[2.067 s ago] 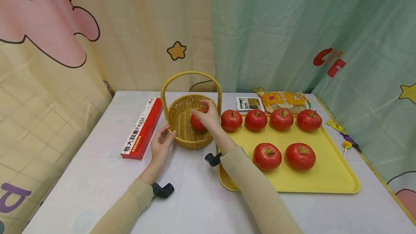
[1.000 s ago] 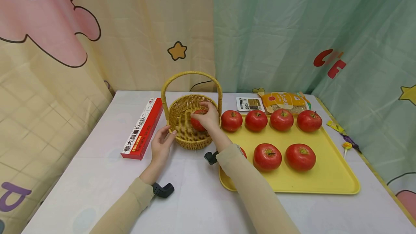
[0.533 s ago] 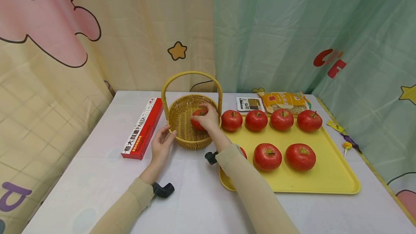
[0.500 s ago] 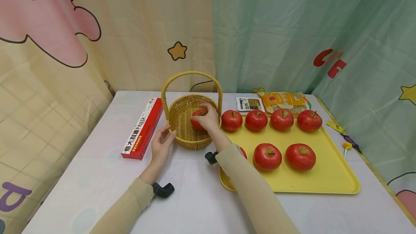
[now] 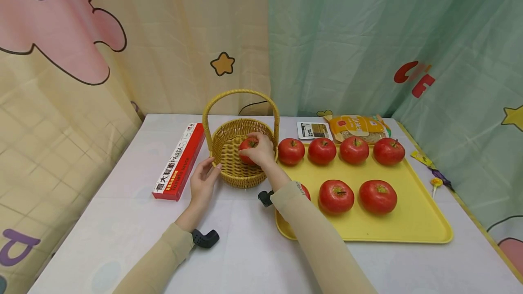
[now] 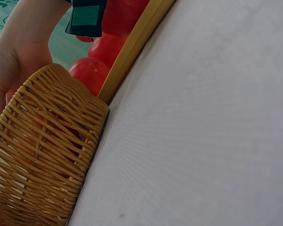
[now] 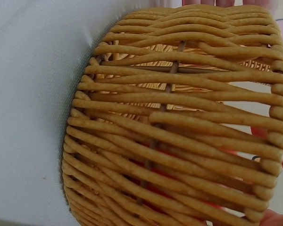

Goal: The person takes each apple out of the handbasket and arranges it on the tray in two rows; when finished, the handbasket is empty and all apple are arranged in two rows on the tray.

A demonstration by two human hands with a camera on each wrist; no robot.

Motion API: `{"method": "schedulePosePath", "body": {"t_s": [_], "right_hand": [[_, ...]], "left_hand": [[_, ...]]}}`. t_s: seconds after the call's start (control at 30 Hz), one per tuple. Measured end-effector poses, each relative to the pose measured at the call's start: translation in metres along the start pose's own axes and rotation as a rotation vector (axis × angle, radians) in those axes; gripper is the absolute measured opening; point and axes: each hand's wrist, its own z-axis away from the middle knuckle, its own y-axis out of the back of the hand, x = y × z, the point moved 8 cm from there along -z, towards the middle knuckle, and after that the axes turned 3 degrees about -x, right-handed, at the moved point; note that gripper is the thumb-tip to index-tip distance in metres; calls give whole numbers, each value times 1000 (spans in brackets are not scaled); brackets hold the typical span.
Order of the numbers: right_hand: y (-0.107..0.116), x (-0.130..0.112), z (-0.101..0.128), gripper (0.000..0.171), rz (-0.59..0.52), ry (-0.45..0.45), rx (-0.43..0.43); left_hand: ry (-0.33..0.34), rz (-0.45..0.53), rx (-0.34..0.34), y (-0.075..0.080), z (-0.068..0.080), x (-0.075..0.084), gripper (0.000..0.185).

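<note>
A yellow wicker basket [image 5: 226, 149] with a tall hoop handle stands at the middle of the table. Inside, on its right side, is a red apple [image 5: 248, 149], gripped from above by my right hand [image 5: 263, 151], which covers part of it. My left hand [image 5: 203, 183] holds the basket's front left rim between thumb and fingers. Through the weave, the left wrist view shows red inside the basket [image 6: 42, 146]. In the right wrist view the basket wall [image 7: 179, 117] fills most of the frame, with fingertips at its edges.
Right of the basket lies a yellow tray [image 5: 408, 221] with several red apples [image 5: 336, 197], one partly behind my right sleeve. A red pasta box [image 5: 180, 162] lies to the left. Behind the tray are an orange food bag [image 5: 357, 127] and a small packet [image 5: 313, 130]; a lollipop [image 5: 436, 182] lies right.
My right hand has come down from above the apple and its fingers have closed round it. The apple has shifted very slightly left. My left hand has stayed at the basket rim.
</note>
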Motion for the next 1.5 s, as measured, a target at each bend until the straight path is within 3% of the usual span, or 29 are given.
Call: {"method": "schedulePosePath", "body": {"t_s": [0.3, 0.6, 0.73, 0.97, 1.17, 1.5], "right_hand": [[-4, -1, 1, 56, -12, -4, -40], [-14, -2, 2, 56, 16, 8, -131], [-17, -4, 2, 58, 31, 38, -161], [-23, -6, 5, 59, 4, 76, -225], [-29, -9, 9, 61, -50, 120, -294], [-34, -9, 10, 69, 39, 138, -337]], "left_hand": [[-9, 11, 5, 1, -2, -2, 42], [-19, 42, 22, 6, -12, -27, 39], [-40, 31, 31, 6, -12, -26, 38], [12, 9, -3, 1, -2, -4, 42], [8, 36, 13, 6, -12, -26, 42], [-40, 18, 41, 7, -13, -27, 39]]}}
